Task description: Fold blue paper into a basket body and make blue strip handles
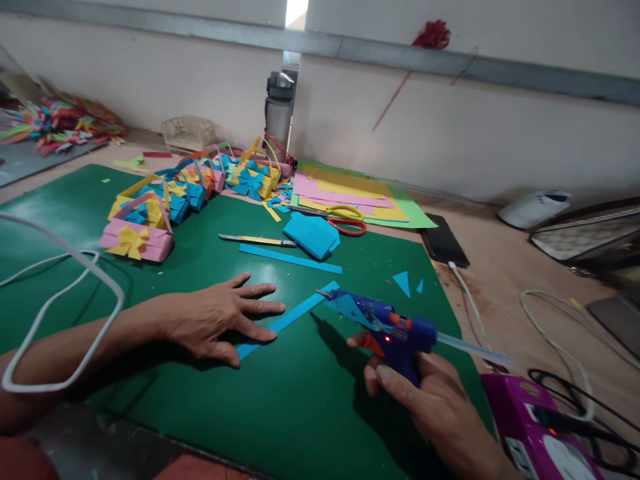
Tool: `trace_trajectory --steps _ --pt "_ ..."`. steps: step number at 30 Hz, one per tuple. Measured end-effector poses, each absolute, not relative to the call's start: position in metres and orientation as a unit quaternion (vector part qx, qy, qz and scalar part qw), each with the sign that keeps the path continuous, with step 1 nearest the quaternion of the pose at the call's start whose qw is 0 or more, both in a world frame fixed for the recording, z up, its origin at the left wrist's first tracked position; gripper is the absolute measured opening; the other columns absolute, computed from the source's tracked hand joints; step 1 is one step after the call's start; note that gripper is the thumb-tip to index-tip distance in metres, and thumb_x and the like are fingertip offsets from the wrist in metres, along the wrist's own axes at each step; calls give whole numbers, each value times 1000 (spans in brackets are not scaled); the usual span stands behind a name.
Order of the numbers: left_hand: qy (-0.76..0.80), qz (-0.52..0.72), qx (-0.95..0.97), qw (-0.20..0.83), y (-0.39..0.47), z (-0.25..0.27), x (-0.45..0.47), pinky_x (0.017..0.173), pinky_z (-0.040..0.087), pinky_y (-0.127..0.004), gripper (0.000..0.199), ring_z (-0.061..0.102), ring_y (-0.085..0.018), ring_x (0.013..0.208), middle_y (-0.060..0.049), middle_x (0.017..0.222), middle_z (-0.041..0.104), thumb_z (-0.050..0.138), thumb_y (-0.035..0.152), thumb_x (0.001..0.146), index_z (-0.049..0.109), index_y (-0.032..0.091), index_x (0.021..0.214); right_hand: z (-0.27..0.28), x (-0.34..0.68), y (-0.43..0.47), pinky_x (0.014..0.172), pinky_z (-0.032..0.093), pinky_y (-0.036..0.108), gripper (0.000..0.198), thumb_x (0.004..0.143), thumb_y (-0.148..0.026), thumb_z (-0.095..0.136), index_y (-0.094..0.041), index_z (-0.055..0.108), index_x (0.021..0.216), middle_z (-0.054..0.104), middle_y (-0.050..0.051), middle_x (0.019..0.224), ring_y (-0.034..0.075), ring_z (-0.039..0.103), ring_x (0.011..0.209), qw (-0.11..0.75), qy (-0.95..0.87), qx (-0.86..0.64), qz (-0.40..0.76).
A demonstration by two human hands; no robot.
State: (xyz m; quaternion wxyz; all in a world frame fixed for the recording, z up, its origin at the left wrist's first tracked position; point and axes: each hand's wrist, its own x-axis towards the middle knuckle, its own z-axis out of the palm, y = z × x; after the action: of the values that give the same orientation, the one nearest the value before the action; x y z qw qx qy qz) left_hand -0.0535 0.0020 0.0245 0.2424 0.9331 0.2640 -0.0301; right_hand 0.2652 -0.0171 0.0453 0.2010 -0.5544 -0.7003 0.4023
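My left hand lies on the green mat with its fingers spread, thumb and index fingertip touching the lower end of a blue paper strip. Wrapped round the grip of a blue hot glue gun is my right hand, a finger at the orange trigger. The gun's nozzle is over or at the strip's upper end; contact is hard to tell. A clear glue stick sticks out of its back. Beyond lie a second blue strip, a craft knife and a folded blue paper piece.
Several small paper baskets with bows stand at the back left. Scissors rest by stacked coloured paper. A phone and a purple power strip are at right. A white cable loops above my left forearm.
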Motion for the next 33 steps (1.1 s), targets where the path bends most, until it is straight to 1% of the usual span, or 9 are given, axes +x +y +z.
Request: trace_trajectory --steps 5,8,11,14,19,21,24,29,33 --pt "266 -32 930 253 1 29 -57 104 5 -68 51 8 -36 139 0 152 19 49 52 86 38 41 135 49 267 -19 68 52 30 37 77 -50 53 -21 66 59 70 8 95 22 65 77 251 -685 -554 401" --pt "298 7 927 229 0 26 -58 110 12 -56 45 15 -29 139 0 150 26 41 42 93 35 37 137 51 267 -20 68 52 30 37 77 -51 53 -20 68 62 70 8 98 22 65 77 272 -681 -553 395" --pt "347 77 921 158 -2 19 -50 112 16 -48 45 16 -26 140 -4 148 31 34 33 96 32 27 140 54 264 -21 70 52 31 37 77 -50 53 -20 69 62 69 8 101 23 65 81 274 -682 -554 392" --pt "326 56 936 125 -7 10 -37 111 12 -54 52 13 -29 140 -7 150 27 37 37 94 27 22 142 58 262 -22 70 52 31 37 78 -49 53 -20 67 60 69 8 101 23 64 82 265 -675 -557 405" --pt "296 5 947 127 -8 2 -21 110 7 -56 58 10 -29 140 -7 151 22 34 38 94 12 22 146 59 264 -24 72 50 33 34 79 -49 54 -20 68 68 69 8 100 21 63 78 283 -662 -557 414" --pt "292 8 950 112 -4 3 -16 109 9 -58 56 9 -31 140 -6 151 24 34 36 94 15 25 145 59 265 -24 74 49 33 34 79 -49 54 -20 67 67 69 8 100 22 63 80 291 -663 -550 416" --pt "307 19 949 67 7 5 -2 105 13 -64 50 10 -36 139 -8 151 25 38 31 92 26 28 141 59 267 -24 76 49 34 36 79 -50 54 -20 66 66 69 8 97 21 63 78 294 -662 -552 414" --pt "308 47 950 3 31 4 29 98 20 -68 41 13 -41 137 -13 149 27 39 28 92 38 26 133 60 267 -24 74 50 32 38 78 -52 54 -20 66 64 69 8 101 21 64 78 305 -663 -545 414" --pt "309 73 947 -41 50 7 45 97 22 -68 35 18 -41 135 -14 145 32 40 30 92 45 23 126 61 268 -23 76 50 32 38 78 -52 54 -20 67 63 69 8 102 22 64 78 325 -658 -555 392"
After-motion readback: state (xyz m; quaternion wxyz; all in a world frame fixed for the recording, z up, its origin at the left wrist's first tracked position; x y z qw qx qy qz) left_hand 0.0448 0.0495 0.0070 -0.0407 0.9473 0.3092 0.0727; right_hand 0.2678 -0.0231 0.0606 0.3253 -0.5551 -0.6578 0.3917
